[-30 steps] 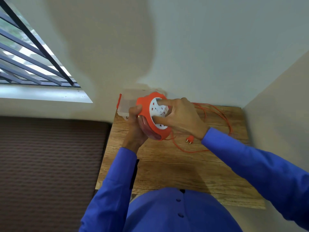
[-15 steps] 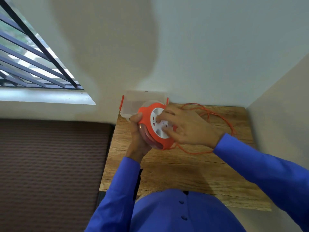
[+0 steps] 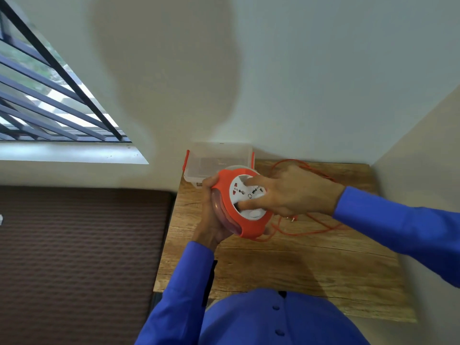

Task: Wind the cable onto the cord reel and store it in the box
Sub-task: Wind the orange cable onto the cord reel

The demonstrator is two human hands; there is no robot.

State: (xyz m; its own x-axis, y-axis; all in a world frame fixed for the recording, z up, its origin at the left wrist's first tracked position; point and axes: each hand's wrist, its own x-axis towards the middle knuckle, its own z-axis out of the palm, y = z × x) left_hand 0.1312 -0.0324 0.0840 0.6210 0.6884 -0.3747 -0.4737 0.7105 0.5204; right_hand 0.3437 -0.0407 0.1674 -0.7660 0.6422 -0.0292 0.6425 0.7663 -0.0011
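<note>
An orange cord reel (image 3: 251,226) with a white socket face is held tilted above the wooden table (image 3: 311,265). My left hand (image 3: 211,215) grips its left rim and back. My right hand (image 3: 288,192) rests on the white face, fingers hooked into it. The loose orange cable (image 3: 321,227) lies in loops on the table to the right, running from under the reel, with its plug (image 3: 292,218) just below my right hand. A clear plastic box (image 3: 219,158) with orange clips stands at the table's far left corner, behind the reel.
Walls close off the table at the back and on the right. A barred window (image 3: 49,103) is up on the left. Left of the table lies a dark brown ribbed surface (image 3: 82,257).
My right hand has turned on the reel's face, moving from the top round toward the lower right. The cable loop on the table has shifted and the plug is nearer the reel.
</note>
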